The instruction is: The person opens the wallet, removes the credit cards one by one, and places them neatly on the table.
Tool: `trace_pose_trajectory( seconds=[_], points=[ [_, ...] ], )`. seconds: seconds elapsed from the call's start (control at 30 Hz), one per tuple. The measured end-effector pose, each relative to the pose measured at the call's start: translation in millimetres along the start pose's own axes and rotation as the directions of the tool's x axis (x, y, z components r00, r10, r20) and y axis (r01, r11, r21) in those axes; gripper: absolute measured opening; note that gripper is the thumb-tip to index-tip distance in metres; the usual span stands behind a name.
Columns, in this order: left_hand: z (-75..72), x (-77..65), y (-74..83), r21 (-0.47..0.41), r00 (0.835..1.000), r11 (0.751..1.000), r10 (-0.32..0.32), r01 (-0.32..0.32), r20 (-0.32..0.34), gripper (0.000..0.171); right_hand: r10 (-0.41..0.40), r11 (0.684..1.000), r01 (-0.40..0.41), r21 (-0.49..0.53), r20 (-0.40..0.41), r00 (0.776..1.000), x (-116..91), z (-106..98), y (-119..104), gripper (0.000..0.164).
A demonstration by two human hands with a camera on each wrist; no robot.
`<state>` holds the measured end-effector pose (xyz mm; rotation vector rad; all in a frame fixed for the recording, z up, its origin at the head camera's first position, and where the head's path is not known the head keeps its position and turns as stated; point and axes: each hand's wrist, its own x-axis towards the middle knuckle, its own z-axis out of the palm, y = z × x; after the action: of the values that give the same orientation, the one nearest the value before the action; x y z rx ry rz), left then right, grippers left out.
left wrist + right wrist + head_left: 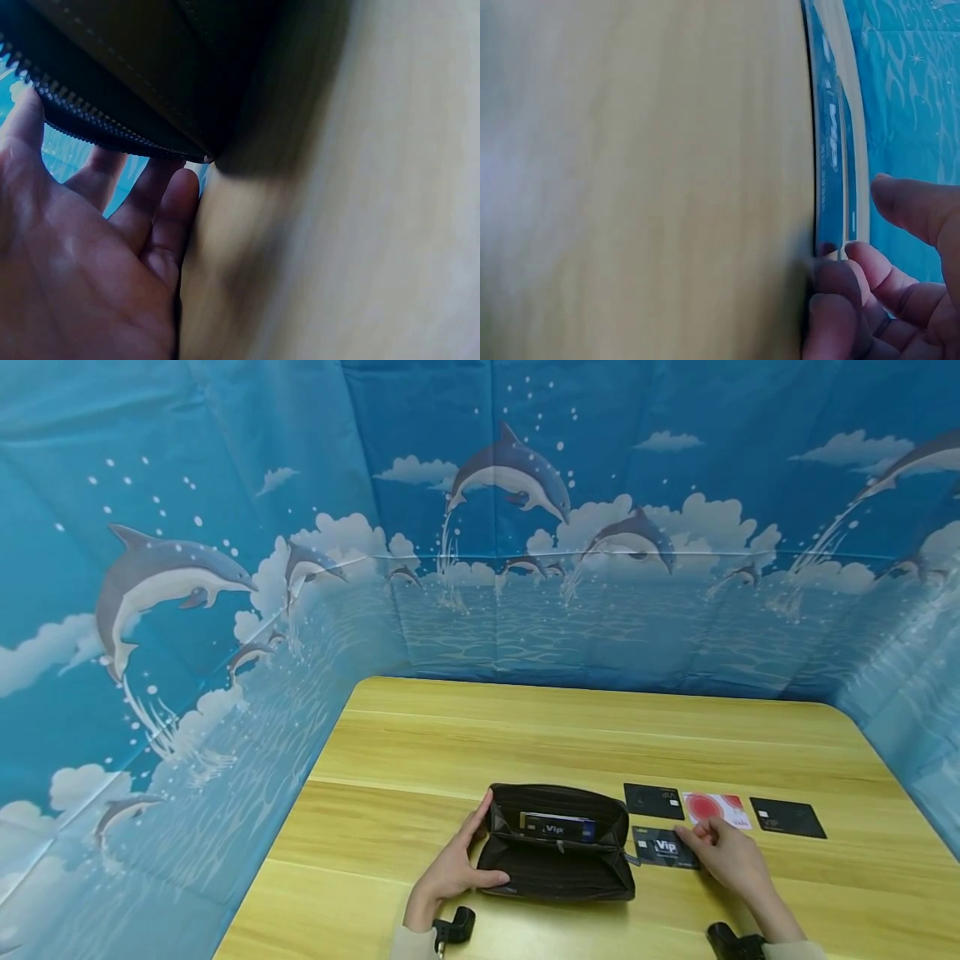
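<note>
A black zip-around wallet (pixel 557 870) stands spread on the table, several cards (pixel 555 828) standing in its inner pocket, the front one marked Vip. My left hand (pixel 457 856) grips its left end, thumb over the near edge and fingers behind the far flap. Up close in the left wrist view, the fingers of that left hand (pixel 90 240) lie along the zipper teeth. To the right of the wallet lies a dark Vip card (pixel 660 848). My right hand (pixel 729 858) pinches its right end. In the right wrist view, fingertips meet at this card's end (pixel 829 165).
Behind the dark Vip card, a row holds a black VIP card (pixel 652 802), a red-and-white card (pixel 708 808) and another black VIP card (pixel 789 817). All lie on the light wooden table (pixel 450 735). A blue dolphin-print curtain (pixel 487 618) rises beyond the table.
</note>
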<state>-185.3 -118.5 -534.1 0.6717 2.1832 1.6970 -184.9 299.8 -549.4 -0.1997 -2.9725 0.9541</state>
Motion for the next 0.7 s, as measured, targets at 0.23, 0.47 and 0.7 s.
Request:
trace_pose_trajectory(
  seconds=[0.23,0.47,0.7],
  points=[
    [2.7,4.5,-23.1,0.019,1.0,1.0,0.021,-0.02,-0.023,0.109,-0.069,0.997,0.066,-0.038,-0.059,0.996,2,-1,-14,0.04],
    [3.9,5.9,-39.6,0.021,0.998,0.999,0.048,-0.047,-0.046,0.109,-0.22,0.973,0.229,0.04,-0.151,0.964,7,-9,-58,0.032],
    [4.2,4.5,-38.3,0.017,0.997,0.997,0.071,-0.071,-0.04,0.108,-0.366,0.91,0.39,0.141,-0.173,0.915,5,-16,-107,0.02]
  ],
)
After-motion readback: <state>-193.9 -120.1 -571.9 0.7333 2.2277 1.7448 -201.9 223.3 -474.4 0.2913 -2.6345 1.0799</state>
